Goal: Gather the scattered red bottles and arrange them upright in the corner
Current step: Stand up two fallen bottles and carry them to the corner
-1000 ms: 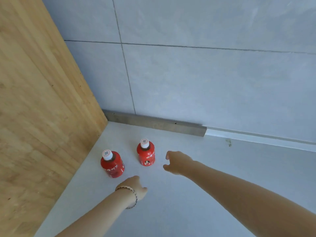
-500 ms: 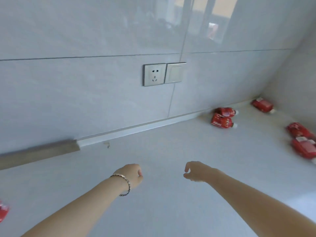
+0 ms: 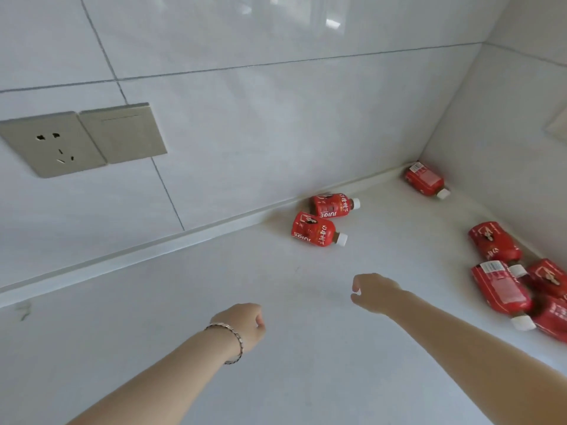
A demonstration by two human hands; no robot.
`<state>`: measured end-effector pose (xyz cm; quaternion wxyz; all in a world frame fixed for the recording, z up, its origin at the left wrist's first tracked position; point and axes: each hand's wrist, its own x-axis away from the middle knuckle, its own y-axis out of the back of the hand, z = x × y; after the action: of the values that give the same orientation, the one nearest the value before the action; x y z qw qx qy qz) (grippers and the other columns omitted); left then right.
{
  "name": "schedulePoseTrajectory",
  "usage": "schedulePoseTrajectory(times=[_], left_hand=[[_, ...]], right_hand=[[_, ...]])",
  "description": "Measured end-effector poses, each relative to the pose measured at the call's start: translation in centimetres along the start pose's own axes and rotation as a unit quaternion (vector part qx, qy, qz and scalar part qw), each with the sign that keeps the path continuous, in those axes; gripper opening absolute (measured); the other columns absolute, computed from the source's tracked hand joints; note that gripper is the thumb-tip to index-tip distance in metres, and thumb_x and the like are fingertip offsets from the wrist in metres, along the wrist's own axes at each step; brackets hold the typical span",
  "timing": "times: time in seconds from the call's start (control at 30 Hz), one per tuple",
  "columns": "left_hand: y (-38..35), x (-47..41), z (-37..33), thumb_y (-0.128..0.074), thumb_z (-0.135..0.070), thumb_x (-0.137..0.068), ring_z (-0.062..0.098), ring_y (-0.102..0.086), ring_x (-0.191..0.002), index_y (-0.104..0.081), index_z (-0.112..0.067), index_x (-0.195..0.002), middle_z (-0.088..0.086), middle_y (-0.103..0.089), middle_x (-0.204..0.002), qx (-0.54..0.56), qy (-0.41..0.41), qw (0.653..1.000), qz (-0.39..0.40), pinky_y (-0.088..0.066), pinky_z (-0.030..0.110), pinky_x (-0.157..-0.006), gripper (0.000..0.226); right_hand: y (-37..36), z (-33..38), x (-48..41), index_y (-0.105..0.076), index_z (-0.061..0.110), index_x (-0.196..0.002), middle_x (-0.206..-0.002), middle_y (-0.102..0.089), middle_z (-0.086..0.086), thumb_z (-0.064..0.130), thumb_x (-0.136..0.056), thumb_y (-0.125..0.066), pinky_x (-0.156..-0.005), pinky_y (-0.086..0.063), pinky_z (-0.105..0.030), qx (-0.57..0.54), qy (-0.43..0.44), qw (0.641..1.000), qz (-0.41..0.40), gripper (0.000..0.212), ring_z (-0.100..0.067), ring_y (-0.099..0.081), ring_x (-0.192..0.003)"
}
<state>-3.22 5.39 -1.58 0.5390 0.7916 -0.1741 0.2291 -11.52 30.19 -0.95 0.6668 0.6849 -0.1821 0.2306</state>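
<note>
Head view, both forearms reach forward over a pale countertop (image 3: 153,302), both hands empty. Left hand (image 3: 242,322): fingers curled in to a loose, narrow fist, nothing held; a metal link bracelet (image 3: 234,342) sits on its wrist. Right hand (image 3: 372,291): fingers bent and partly closed, thumb just apart from them, nothing between; it sits ahead of and to the right of the left hand. All red bottles in view lie on their sides, none upright. Ahead of the right hand and slightly to its left, near the wall base: bottle A (image 3: 314,230), white cap pointing right, and directly behind it bottle B (image 3: 333,204), just beside the wall trim, cap also right; the two lie close, contact cannot be judged. Far ahead and right of the right hand, in the corner where the two walls meet: bottle C (image 3: 423,179), cap toward the camera side. To the right of the right hand, well apart from it: a cluster, with bottle D (image 3: 494,242) farthest back, bottle E (image 3: 500,286) nearest the hand with cap toward the camera, and further bottles (image 3: 549,277) partly cut off at the frame edge. On the tiled wall (image 3: 276,133) ahead and left of the left hand: socket plate (image 3: 52,144) with a blank switch plate (image 3: 122,133) touching its right side.
</note>
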Motion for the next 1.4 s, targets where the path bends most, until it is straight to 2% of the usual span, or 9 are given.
schedulePoseTrajectory(times=[0.23,0.37,0.67,0.77,0.93,1.03,1.2,1.3,1.4], left_hand=[[0.8,-3.6,-2.3,-0.039,-0.027,-0.093,0.019,-0.06,-0.106,-0.046,-0.027,-0.087,-0.004,-0.062,-0.116,-0.017,0.057,0.998,-0.002,-0.047,0.029,-0.087,0.009],[0.5,-4.4,-2.3,-0.04,-0.029,-0.093,0.019,-0.061,-0.103,-0.047,-0.029,-0.087,-0.004,-0.062,-0.114,-0.005,0.081,0.997,0.004,-0.047,0.03,-0.087,0.009],[0.5,-5.0,-3.1,-0.039,-0.028,-0.094,0.018,-0.062,-0.102,-0.048,-0.029,-0.087,-0.005,-0.061,-0.106,0.0,0.093,0.996,0.011,-0.05,0.03,-0.087,0.011],[0.7,-6.2,-4.7,-0.039,-0.027,-0.093,0.019,-0.062,-0.103,-0.048,-0.029,-0.086,-0.004,-0.063,-0.114,-0.013,0.09,0.996,0.014,-0.05,0.03,-0.089,0.012],[1.6,-10.4,-9.5,-0.04,-0.025,-0.093,0.02,-0.06,-0.107,-0.054,-0.026,-0.095,-0.002,-0.061,-0.119,-0.039,0.049,0.998,-0.001,-0.047,0.028,-0.089,0.014],[2.8,-14.3,-12.9,-0.045,-0.024,-0.093,0.024,-0.057,-0.113,-0.051,-0.019,-0.123,0.004,-0.055,-0.128,-0.032,0.017,0.998,-0.059,-0.046,0.035,-0.098,0.031],[4.6,-21.2,-18.4,-0.063,-0.024,-0.084,0.03,-0.045,-0.127,-0.033,-0.017,-0.14,0.006,-0.034,-0.144,-0.043,-0.053,0.978,-0.197,-0.043,0.04,-0.1,0.064],[4.9,-25.6,-19.3,-0.073,-0.032,-0.074,0.031,-0.026,-0.138,-0.02,-0.021,-0.146,0.008,-0.022,-0.15,-0.151,-0.068,0.966,-0.199,-0.026,0.041,-0.115,0.09],[4.7,-28.9,-19.1,-0.073,-0.039,-0.073,0.032,-0.032,-0.134,-0.017,-0.023,-0.147,0.01,-0.031,-0.146,-0.176,-0.054,0.96,-0.209,-0.024,0.041,-0.115,0.094]], right_hand=[[3.9,-0.7,-9.4,-0.042,0.008,-0.133,-0.13,-0.048,-0.009,0.027,-0.09,-0.056,-0.088,-0.048,-0.033,-0.036,0.028,0.995,-0.088,0.05,-0.026,-0.056,-0.114],[3.9,-0.1,-12.5,-0.033,0.013,-0.141,-0.137,-0.047,-0.011,0.027,-0.089,-0.06,-0.096,-0.046,-0.036,-0.168,0.067,0.981,-0.075,0.06,-0.03,-0.052,-0.121],[4.2,-4.0,-10.3,-0.058,0.012,-0.101,-0.085,-0.066,-0.007,0.029,-0.084,-0.068,-0.062,-0.049,-0.028,-0.351,0.098,0.924,-0.114,0.027,-0.025,-0.062,-0.076],[6.5,-7.2,-9.0,-0.055,0.012,-0.092,-0.077,-0.062,-0.004,0.031,-0.084,-0.066,-0.06,-0.046,-0.029,-0.315,0.093,0.933,-0.146,0.023,-0.026,-0.064,-0.075],[7.5,-12.4,-9.0,-0.051,0.014,-0.104,-0.098,-0.061,-0.009,0.036,-0.09,-0.052,-0.068,-0.038,-0.03,-0.153,0.026,0.968,-0.195,0.026,-0.035,-0.06,-0.096],[6.7,-14.2,-9.3,-0.047,0.014,-0.116,-0.111,-0.06,-0.01,0.035,-0.093,-0.044,-0.072,-0.041,-0.032,-0.15,0.0,0.962,-0.228,0.032,-0.035,-0.06,-0.096],[5.4,-13.1,-10.5,-0.055,0.01,-0.106,-0.098,-0.062,-0.01,0.041,-0.092,-0.048,-0.065,-0.04,-0.03,-0.169,0.022,0.938,-0.302,0.035,-0.038,-0.062,-0.082],[5.0,-13.0,-11.2,-0.057,0.009,-0.105,-0.099,-0.063,-0.012,0.034,-0.092,-0.05,-0.064,-0.041,-0.031,-0.193,0.017,0.927,-0.321,0.03,-0.04,-0.062,-0.079],[4.7,-13.2,-11.6,-0.056,0.01,-0.107,-0.101,-0.062,-0.008,0.035,-0.093,-0.048,-0.065,-0.042,-0.03,-0.182,0.022,0.93,-0.319,0.03,-0.038,-0.063,-0.082]])
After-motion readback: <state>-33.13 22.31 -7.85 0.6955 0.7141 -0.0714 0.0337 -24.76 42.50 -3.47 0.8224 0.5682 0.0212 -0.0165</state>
